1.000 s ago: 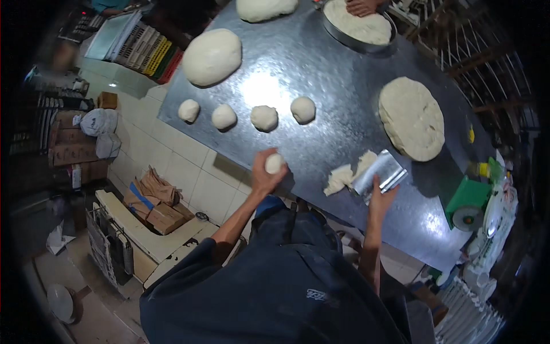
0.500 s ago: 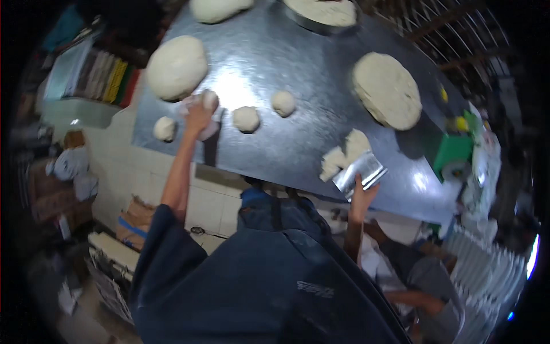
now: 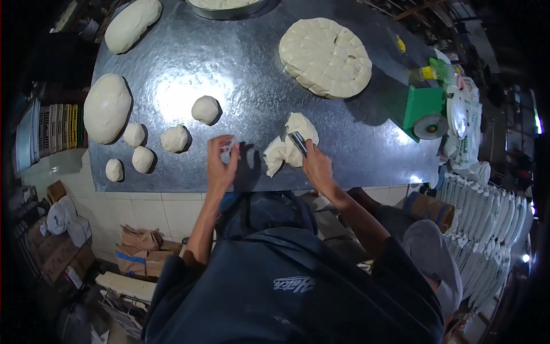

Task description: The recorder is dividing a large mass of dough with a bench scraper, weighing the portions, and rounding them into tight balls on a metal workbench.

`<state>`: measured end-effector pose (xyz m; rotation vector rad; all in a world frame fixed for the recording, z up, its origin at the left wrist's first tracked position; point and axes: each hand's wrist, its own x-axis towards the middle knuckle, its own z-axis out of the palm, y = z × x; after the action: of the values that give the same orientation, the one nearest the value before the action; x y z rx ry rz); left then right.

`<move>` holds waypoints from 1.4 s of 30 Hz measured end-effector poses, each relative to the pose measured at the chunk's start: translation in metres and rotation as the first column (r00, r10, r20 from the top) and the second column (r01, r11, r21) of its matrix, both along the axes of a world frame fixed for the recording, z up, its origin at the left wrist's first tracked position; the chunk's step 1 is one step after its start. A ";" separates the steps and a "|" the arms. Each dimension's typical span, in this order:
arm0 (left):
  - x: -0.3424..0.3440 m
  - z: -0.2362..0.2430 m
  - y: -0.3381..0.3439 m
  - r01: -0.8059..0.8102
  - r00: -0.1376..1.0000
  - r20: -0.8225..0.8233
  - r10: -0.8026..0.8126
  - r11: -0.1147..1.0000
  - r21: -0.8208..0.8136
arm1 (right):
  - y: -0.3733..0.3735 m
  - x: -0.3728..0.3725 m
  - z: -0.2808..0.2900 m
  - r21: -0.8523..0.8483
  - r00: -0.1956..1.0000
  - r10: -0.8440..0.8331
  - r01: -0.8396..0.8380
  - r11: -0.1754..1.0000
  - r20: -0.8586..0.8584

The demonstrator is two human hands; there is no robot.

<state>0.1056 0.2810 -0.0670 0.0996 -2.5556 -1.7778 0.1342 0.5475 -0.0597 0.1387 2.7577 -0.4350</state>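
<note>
My left hand [image 3: 222, 160] is just above the steel table, fingers curved and apart, with nothing in it. My right hand [image 3: 318, 167] grips a metal dough scraper [image 3: 298, 142], which stands edge-on against an irregular piece of dough [image 3: 301, 125]. A torn, lumpy part of that dough lies on the side towards my left hand. Left of my left hand rest several small dough balls, among them a larger one [image 3: 204, 109], a rough one [image 3: 174, 138] and a small one [image 3: 143, 159].
Two big smooth dough mounds [image 3: 107, 109] lie along the table's left side. A wide, flat dough round [image 3: 325, 57] marked with cut lines sits at the far right. Beyond are a round pan [image 3: 229, 10] and a green scale [image 3: 424, 112]. A person's grey-clad leg [image 3: 432, 255] is low on the right.
My left hand has let go of a small dough ball at the left and come to the middle. My right hand has turned the scraper from flat to edge-on against the dough. The view has shifted.
</note>
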 end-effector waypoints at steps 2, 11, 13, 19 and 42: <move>0.010 -0.005 0.022 0.015 0.998 0.062 -0.014 1.000 -0.016 | -0.004 -0.005 -0.019 -0.107 0.998 0.013 -0.019 0.994 -0.056; 0.016 -0.021 0.104 0.263 0.964 0.041 -0.263 0.915 -0.305 | -0.019 -0.060 -0.058 -0.428 0.997 -0.047 0.016 0.904 -0.063; 0.042 -0.011 0.084 0.428 0.903 0.250 -0.349 0.779 -0.459 | -0.008 -0.057 -0.049 -0.573 0.987 -0.155 0.102 0.814 -0.045; 0.103 -0.007 0.047 0.303 0.952 0.120 -0.280 0.831 -0.466 | -0.002 -0.005 -0.036 -0.403 0.997 0.009 -0.039 0.914 -0.075; -0.117 -0.022 -0.192 0.300 0.925 -0.034 -0.379 0.782 -0.547 | -0.081 0.060 -0.025 -0.808 0.546 -0.835 0.465 0.362 -0.060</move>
<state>-0.0113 0.0890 -0.0893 -0.5168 -2.9813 -1.0034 0.1946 0.4665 -0.0850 1.1597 2.5232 -2.0037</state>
